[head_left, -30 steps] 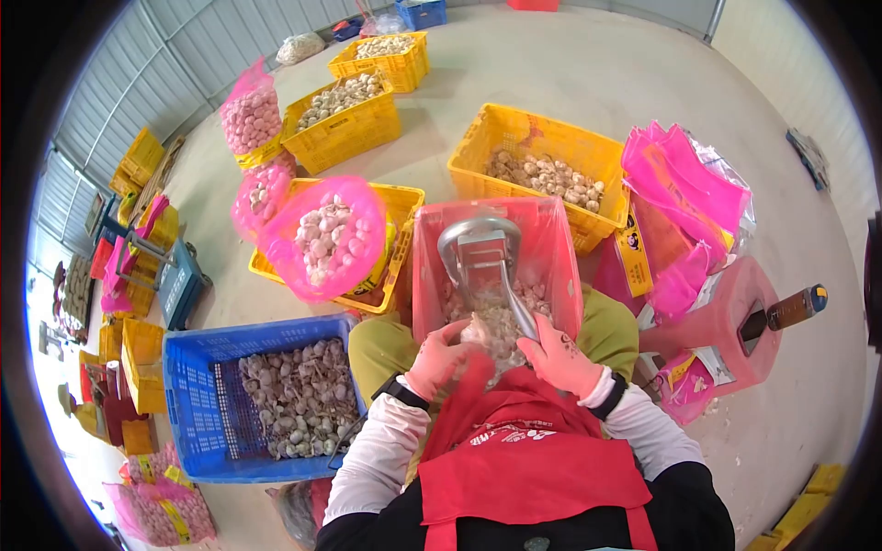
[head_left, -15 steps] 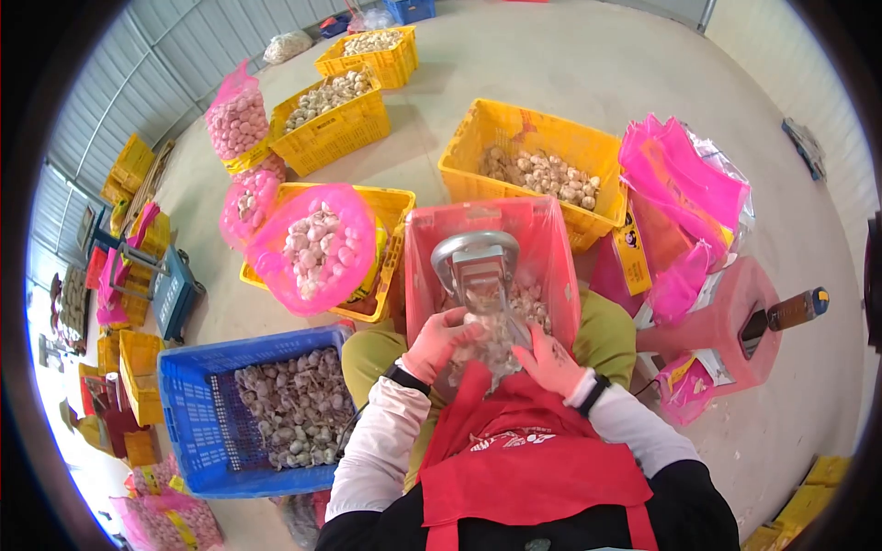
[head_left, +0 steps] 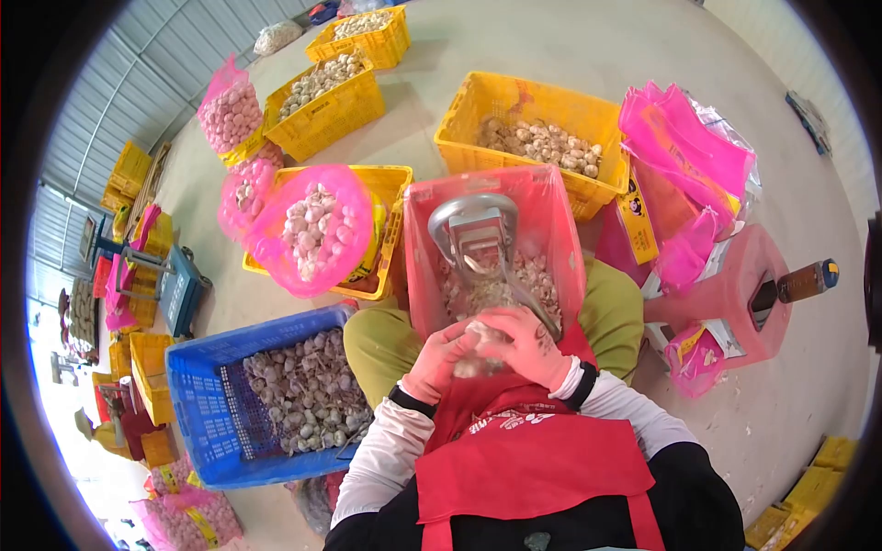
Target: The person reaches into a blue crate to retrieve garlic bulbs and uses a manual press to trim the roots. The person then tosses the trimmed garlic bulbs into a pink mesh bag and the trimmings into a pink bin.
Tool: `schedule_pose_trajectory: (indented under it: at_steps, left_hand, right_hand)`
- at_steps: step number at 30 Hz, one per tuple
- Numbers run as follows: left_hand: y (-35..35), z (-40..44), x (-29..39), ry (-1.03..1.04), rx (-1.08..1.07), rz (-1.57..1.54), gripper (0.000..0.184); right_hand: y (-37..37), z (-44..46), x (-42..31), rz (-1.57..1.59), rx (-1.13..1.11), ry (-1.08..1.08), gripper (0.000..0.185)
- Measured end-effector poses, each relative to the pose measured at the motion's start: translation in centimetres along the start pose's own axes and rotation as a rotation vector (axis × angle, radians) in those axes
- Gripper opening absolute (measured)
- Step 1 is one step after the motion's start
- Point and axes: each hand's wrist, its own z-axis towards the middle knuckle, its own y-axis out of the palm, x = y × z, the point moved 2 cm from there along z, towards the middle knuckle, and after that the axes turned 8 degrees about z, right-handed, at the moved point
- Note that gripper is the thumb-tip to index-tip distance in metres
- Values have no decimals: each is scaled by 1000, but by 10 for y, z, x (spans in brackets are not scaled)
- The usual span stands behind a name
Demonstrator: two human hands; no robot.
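Note:
Both hands wear pinkish gloves and meet at the near edge of the red crate (head_left: 420, 266). My left hand (head_left: 439, 360) is curled around the left side of a whitish garlic bulb (head_left: 478, 344). Over the bulb's right side lies my right hand (head_left: 528, 342), fingers bent against it. A metal tool with a rounded frame (head_left: 474, 225) stands in the crate, its curved handle (head_left: 533, 303) reaching down to just beyond my right hand. Loose garlic and peelings lie in the crate around it.
A blue crate of garlic (head_left: 197, 404) sits at left. Yellow crates (head_left: 459, 119) and pink mesh bags of garlic (head_left: 312, 234) stand beyond. At right are empty pink bags (head_left: 684, 156) and a pink stool (head_left: 735, 312) with a bottle (head_left: 808, 281).
My right hand has moved left from the metal tool's handle onto the bulb beside my left hand. The view has shifted slightly.

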Motion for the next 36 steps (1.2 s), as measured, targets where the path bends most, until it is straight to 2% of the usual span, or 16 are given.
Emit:
schedule_pose_trajectory:
  at_steps: [3,5,7,11,12,13,15,17,19,21,23,29,31,33,35,36]
  left_hand:
    - [7,-3,-11,13,41,-98,53]
    - [10,-6,-15,10,67,-198,56]
    - [14,-9,-14,100,-1,-97,62]
    - [2,-26,-7,5,-74,-24,73]
    - [3,-28,-5,35,-57,-64,64]
    - [3,-28,-3,33,-50,-64,64]
    - [0,-28,1,-26,164,378,51]
    - [4,-23,1,71,196,525,43]
    - [5,-18,2,208,307,1042,46]
    - [10,-18,7,160,340,953,46]
    - [10,-20,6,109,375,863,46]
    - [3,-29,1,209,333,625,52]
    - [-1,-30,5,471,346,1321,60]
    - [-3,-26,4,512,370,1381,63]
    - [-1,-21,-1,560,386,1441,65]
    - [1,-20,-1,546,434,1147,67]
  right_hand:
    - [2,-1,2,179,96,22,22]
    - [8,-4,13,469,90,467,19]
    - [9,2,9,381,114,457,18]
    - [15,-8,33,192,31,459,20]
    - [13,-9,28,120,43,323,26]
    - [15,-9,27,125,39,324,26]
    - [13,-8,15,283,47,144,31]
    - [12,-8,5,411,-43,265,31]
    - [12,-2,7,342,-273,463,32]
    - [8,2,6,368,-205,477,28]
    - [8,1,17,395,-161,649,25]
    - [25,-18,44,482,-127,771,28]
    - [25,-18,28,666,-111,694,28]
    - [24,-16,18,847,-96,616,29]
    - [23,-16,19,911,-142,748,30]
    - [23,-16,19,907,-141,746,30]
